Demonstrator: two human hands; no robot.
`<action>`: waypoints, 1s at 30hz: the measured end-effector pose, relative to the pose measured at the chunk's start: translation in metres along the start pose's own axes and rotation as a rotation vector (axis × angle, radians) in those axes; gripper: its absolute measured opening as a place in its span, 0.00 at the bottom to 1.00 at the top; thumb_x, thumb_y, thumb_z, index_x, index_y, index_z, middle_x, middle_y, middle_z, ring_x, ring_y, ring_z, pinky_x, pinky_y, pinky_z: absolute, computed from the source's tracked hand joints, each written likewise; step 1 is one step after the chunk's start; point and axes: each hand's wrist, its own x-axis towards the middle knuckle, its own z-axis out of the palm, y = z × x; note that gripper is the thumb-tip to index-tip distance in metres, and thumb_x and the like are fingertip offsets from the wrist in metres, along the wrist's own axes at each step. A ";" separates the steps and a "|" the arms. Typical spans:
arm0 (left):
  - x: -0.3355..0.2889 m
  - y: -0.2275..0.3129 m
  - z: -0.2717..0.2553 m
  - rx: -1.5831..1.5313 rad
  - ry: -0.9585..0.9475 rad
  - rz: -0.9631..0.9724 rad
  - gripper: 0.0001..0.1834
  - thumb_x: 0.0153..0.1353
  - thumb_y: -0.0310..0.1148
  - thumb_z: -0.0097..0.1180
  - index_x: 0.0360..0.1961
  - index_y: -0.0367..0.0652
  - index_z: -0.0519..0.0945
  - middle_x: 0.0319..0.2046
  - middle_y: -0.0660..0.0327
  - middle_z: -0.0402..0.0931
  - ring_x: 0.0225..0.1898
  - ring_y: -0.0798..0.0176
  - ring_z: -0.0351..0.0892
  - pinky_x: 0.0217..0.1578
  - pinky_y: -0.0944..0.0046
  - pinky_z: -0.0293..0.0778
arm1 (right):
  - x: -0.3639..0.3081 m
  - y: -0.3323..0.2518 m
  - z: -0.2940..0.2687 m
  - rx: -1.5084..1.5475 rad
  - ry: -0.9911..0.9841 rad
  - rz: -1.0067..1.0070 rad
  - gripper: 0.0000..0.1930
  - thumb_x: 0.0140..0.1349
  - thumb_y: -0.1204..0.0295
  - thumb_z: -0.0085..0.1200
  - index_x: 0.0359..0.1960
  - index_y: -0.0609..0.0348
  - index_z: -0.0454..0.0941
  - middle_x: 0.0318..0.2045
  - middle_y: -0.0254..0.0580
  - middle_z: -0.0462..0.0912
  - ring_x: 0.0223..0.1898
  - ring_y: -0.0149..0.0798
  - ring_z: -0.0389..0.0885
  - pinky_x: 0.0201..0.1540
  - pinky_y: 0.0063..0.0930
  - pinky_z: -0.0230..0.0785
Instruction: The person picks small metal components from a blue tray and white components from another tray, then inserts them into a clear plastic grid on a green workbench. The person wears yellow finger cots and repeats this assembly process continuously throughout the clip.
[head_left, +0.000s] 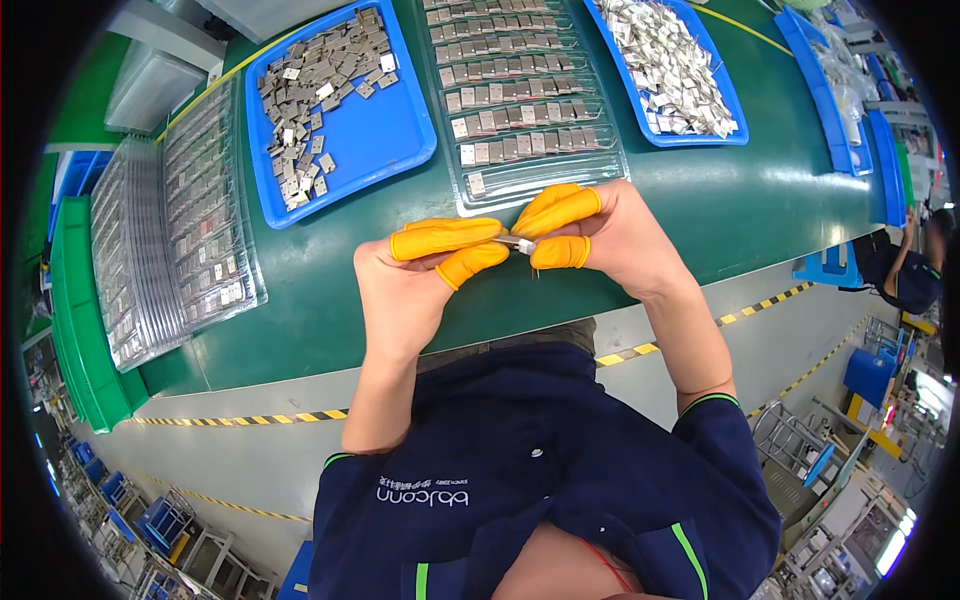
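Above the near edge of the green table, both hands meet around a small silver metal piece with a white end [518,243]. My left hand [425,262], wearing yellow finger covers, pinches its metal side between thumb and fingers. From the other side, my right hand [590,228], in the same covers, closes on the white end. Fingertips hide part of the piece, and a thin wire seems to hang below it. Just beyond the hands lies a clear plastic tray [512,172], holding rows of similar small metal parts.
A blue tray [385,165] with loose metal plates lies at left; another blue tray [690,140] holds a heap of white parts at right. Stacked clear trays [170,240] and a green bin [85,320] stand farther left. A person [912,270] is at far right.
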 end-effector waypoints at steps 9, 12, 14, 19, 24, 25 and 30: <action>-0.006 -0.011 0.002 -0.138 -0.021 -0.130 0.13 0.49 0.16 0.62 0.38 0.30 0.81 0.36 0.54 0.81 0.37 0.65 0.81 0.43 0.67 0.77 | -0.001 0.003 0.005 0.005 -0.001 -0.034 0.08 0.49 0.82 0.63 0.32 0.66 0.82 0.32 0.38 0.82 0.33 0.30 0.80 0.38 0.23 0.74; -0.007 -0.019 0.006 -0.147 0.112 -0.082 0.12 0.50 0.16 0.61 0.38 0.31 0.82 0.38 0.55 0.81 0.39 0.65 0.80 0.45 0.66 0.76 | 0.003 0.016 0.009 -0.284 0.130 -0.301 0.08 0.47 0.81 0.63 0.32 0.63 0.83 0.31 0.40 0.82 0.35 0.35 0.80 0.39 0.25 0.73; -0.005 -0.019 0.012 -0.029 0.232 0.046 0.12 0.50 0.16 0.61 0.38 0.33 0.82 0.38 0.55 0.81 0.40 0.63 0.81 0.46 0.65 0.75 | 0.011 0.014 0.011 -0.594 0.262 -0.501 0.08 0.46 0.81 0.63 0.31 0.63 0.83 0.32 0.40 0.82 0.36 0.36 0.79 0.40 0.26 0.72; -0.003 -0.023 0.003 0.803 0.295 0.356 0.13 0.49 0.17 0.58 0.38 0.39 0.83 0.38 0.58 0.82 0.44 0.61 0.79 0.48 0.65 0.72 | 0.035 0.028 0.003 -1.259 0.457 -0.901 0.08 0.38 0.76 0.64 0.24 0.58 0.83 0.30 0.35 0.80 0.37 0.39 0.76 0.42 0.32 0.68; -0.007 -0.030 0.007 0.977 0.249 0.430 0.13 0.47 0.18 0.60 0.36 0.39 0.83 0.39 0.59 0.81 0.47 0.56 0.77 0.47 0.62 0.72 | 0.037 0.032 0.005 -1.296 0.448 -0.939 0.08 0.37 0.76 0.62 0.24 0.57 0.83 0.31 0.34 0.80 0.39 0.37 0.75 0.47 0.33 0.65; -0.008 -0.031 0.008 0.999 0.249 0.440 0.14 0.47 0.18 0.60 0.37 0.39 0.83 0.39 0.60 0.81 0.48 0.56 0.77 0.47 0.61 0.72 | 0.038 0.033 0.005 -1.298 0.440 -0.943 0.08 0.37 0.76 0.62 0.24 0.57 0.83 0.30 0.33 0.80 0.39 0.37 0.75 0.47 0.33 0.65; -0.005 -0.029 0.005 1.049 0.184 0.497 0.14 0.47 0.19 0.61 0.38 0.42 0.83 0.40 0.59 0.81 0.46 0.56 0.78 0.46 0.63 0.73 | 0.037 0.036 0.001 -1.295 0.371 -0.931 0.10 0.40 0.74 0.63 0.28 0.55 0.82 0.33 0.32 0.80 0.40 0.37 0.75 0.48 0.35 0.63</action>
